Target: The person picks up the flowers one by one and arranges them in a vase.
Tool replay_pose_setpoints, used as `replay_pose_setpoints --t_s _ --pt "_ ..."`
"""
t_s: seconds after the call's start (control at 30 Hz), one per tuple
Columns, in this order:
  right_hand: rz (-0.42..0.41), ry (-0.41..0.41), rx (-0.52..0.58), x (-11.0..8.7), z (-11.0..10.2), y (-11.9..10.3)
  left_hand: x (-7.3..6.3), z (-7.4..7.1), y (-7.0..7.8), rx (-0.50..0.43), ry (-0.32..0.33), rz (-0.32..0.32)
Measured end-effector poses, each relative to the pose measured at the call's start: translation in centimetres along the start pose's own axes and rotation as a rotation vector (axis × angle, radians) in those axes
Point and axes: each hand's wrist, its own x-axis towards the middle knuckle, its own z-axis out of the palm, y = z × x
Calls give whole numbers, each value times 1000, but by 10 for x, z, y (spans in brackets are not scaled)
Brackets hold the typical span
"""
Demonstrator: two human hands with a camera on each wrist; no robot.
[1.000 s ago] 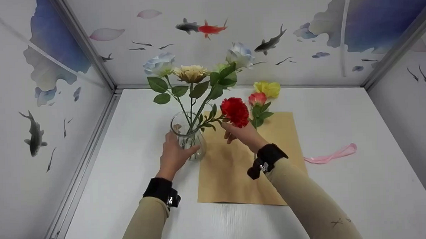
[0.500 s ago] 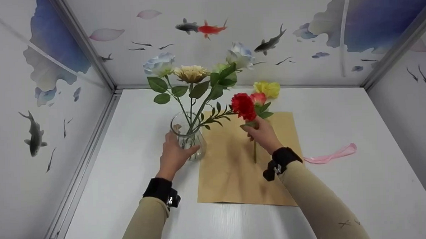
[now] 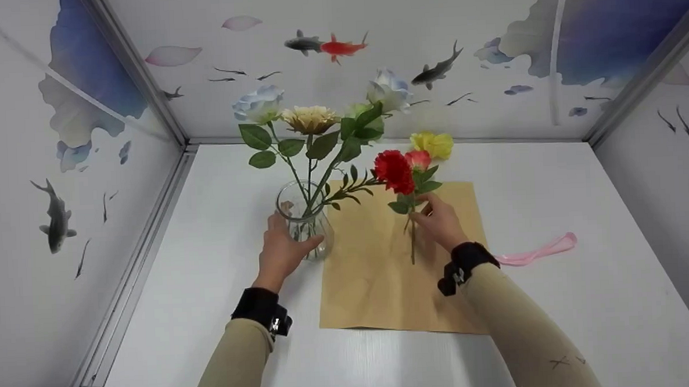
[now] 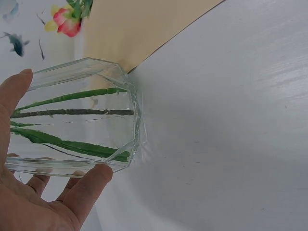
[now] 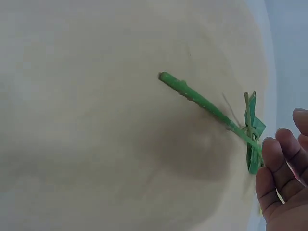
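Observation:
My left hand (image 3: 280, 248) grips the clear glass vase (image 4: 108, 70), its thumb and fingers round the side. In the vase stand pale blue roses (image 3: 258, 104), a beige flower (image 3: 311, 120) and a red carnation (image 3: 394, 172), which leans far out to the right. My right hand (image 3: 441, 221) is at the stem (image 3: 412, 246) of a pinkish-red rose (image 3: 418, 159), thumb and forefinger apart, fingertips right at the stem. Seen from the right wrist, the fingers (image 5: 273, 154) bend gently over the green stem end (image 5: 192, 94).
A brown paper sheet (image 3: 372, 291) lies under the rose stem, right of the vase. Behind it is a yellow flower (image 3: 433, 145). On the white table (image 3: 588, 311), a pink ribbon (image 3: 542, 251) lies to the right. Printed panels wall in the back and sides.
My right hand has let go of the red carnation, which swung right and up, and has moved right and down to the pinkish-red rose's stem. The left hand has stayed on the vase.

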Motion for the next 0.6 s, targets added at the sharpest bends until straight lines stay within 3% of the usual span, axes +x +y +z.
replay_pose_setpoints --t_s 0.3,0.6 --pt "-29 11 -86 1 1 13 1 0 0 0 -2 -1" --pt "-58 -69 -198 -1 8 28 0 -1 1 -6 -16 -24"
